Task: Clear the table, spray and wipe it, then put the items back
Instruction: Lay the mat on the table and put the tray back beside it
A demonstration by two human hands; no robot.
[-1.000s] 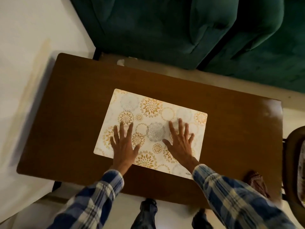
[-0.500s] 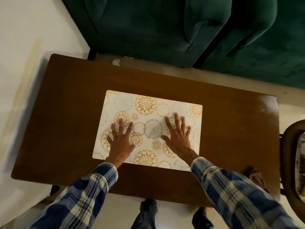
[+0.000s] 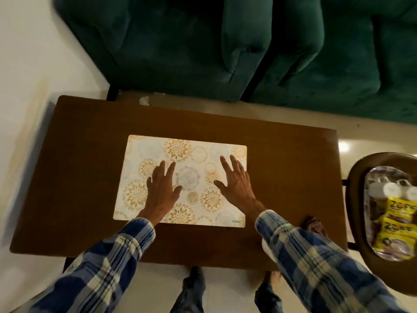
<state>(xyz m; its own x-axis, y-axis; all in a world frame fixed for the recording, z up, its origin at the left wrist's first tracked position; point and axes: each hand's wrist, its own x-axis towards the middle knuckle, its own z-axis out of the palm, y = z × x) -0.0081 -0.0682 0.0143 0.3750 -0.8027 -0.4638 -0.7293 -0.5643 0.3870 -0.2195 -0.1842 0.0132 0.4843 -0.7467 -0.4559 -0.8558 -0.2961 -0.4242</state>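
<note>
A white placemat [image 3: 194, 152] with gold and grey flower circles lies flat in the middle of the brown wooden table [image 3: 74, 166]. My left hand [image 3: 161, 188] rests flat on the mat's left half, fingers straight and spread. My right hand [image 3: 234, 180] presses flat on the mat's right half, its fingers reaching toward the far right corner. Neither hand holds anything. Both sleeves are blue plaid.
A dark green sofa [image 3: 225, 48] stands just beyond the table's far edge. To the right a round wooden chair [image 3: 354, 175] carries a foil tray with white cups [image 3: 391, 190] and yellow packets [image 3: 399, 222]. A small patterned cloth [image 3: 314, 224] lies at the table's near right.
The mat has turned straighter with the table's edges. My hands have moved apart on it, the right one sliding toward the mat's right edge. The chair with the tray has come into view.
</note>
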